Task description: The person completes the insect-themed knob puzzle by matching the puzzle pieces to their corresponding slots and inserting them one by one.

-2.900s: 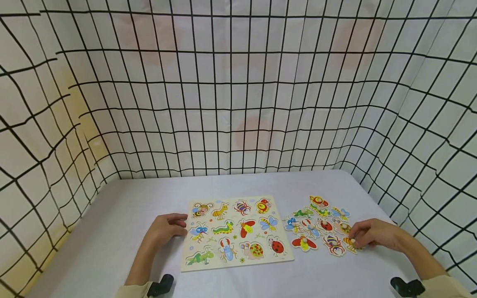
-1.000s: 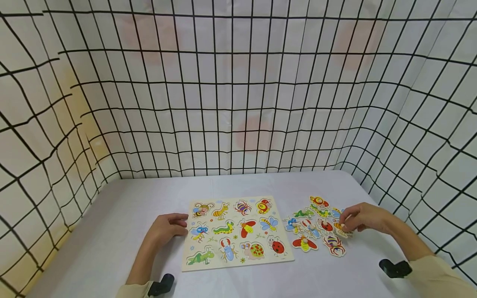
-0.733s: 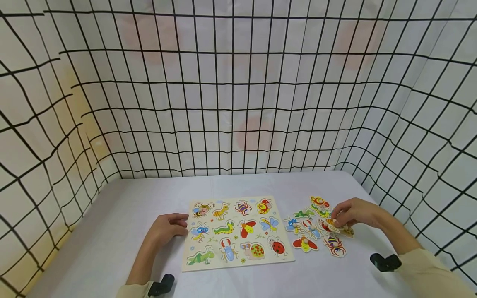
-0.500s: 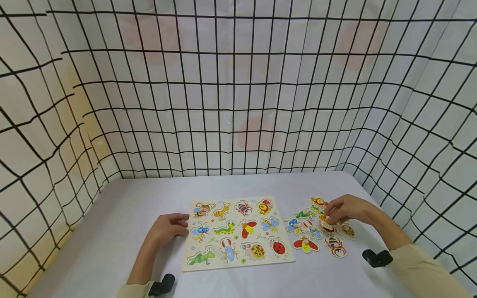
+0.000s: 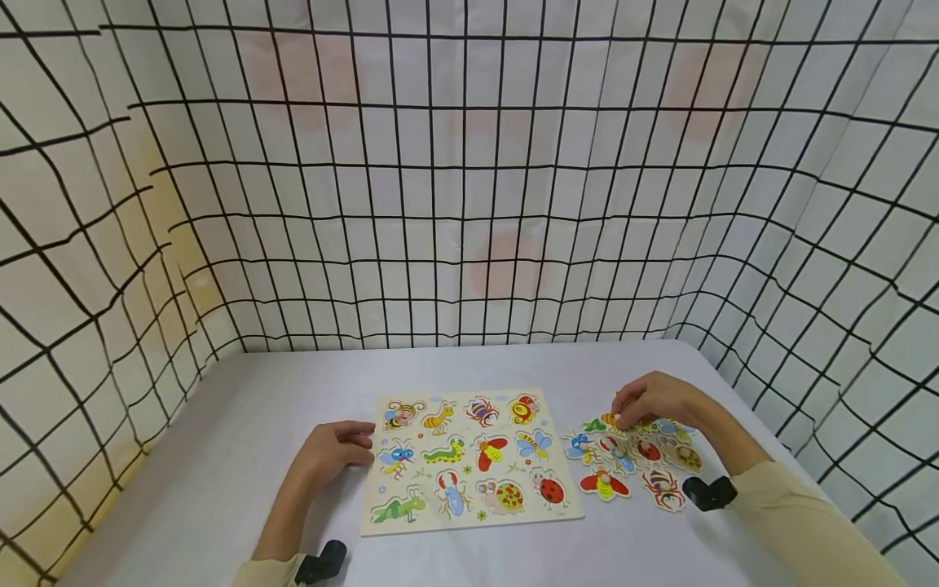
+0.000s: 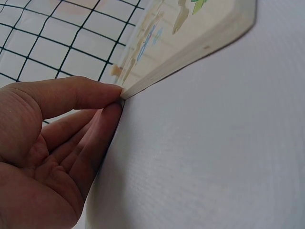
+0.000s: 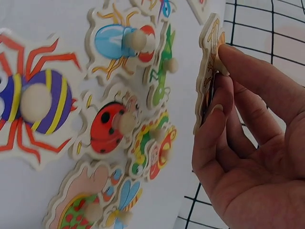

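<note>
My right hand (image 5: 656, 399) pinches a wooden puzzle piece (image 7: 205, 76) with yellow-orange insect markings between thumb and fingers. In the right wrist view this piece is seen nearly edge-on, raised off the table beside the other pieces, so most of its picture is hidden. My left hand (image 5: 326, 455) lies at the left side of the insect puzzle board (image 5: 469, 522). In the left wrist view, its fairly straight fingertips (image 6: 112, 95) touch the board's edge. The board lies flat, covered with several coloured insect pictures.
Loose knobbed pieces lie right of the board: a spider (image 5: 663, 489), a red-winged insect (image 5: 605, 484), a ladybird (image 7: 107, 128), a blue beetle (image 7: 112, 42), a snail (image 7: 74, 205) and others, some overlapping. Black wire mesh (image 5: 462, 204) stands behind and beside the white-covered table (image 5: 271, 408).
My right hand has picked the yellow-orange piece up from the right end of the pile. It has carried it left and away from me over the other pieces. My left hand stays by the board.
</note>
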Demonstrator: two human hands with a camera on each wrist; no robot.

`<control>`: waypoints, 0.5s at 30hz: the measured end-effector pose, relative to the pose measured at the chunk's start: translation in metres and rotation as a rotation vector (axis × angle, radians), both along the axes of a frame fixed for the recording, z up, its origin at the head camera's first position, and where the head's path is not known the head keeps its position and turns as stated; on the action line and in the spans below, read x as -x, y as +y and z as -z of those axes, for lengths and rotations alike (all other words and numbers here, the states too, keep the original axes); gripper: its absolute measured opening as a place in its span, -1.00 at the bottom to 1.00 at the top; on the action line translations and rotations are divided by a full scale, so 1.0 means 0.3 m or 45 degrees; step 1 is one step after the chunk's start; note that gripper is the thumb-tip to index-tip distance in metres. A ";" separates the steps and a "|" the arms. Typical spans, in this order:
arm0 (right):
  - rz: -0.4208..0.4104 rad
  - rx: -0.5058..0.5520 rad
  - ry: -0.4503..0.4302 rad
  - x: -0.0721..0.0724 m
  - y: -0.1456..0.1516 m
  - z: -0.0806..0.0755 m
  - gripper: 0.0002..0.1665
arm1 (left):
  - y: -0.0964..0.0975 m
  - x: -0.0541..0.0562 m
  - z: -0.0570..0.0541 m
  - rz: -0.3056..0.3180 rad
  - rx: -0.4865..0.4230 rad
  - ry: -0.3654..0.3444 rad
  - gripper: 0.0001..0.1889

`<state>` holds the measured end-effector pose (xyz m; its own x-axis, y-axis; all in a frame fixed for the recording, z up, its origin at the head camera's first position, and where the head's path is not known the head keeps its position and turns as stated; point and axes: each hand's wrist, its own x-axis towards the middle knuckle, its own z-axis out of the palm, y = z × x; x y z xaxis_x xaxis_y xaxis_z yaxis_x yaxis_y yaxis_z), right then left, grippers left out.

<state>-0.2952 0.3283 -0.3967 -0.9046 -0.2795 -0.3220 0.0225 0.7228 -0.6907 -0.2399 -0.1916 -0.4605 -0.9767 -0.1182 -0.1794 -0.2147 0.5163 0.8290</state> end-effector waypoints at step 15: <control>-0.008 0.022 0.014 0.066 -0.123 0.008 -0.70 | -0.001 0.002 0.003 -0.002 -0.016 0.000 -0.49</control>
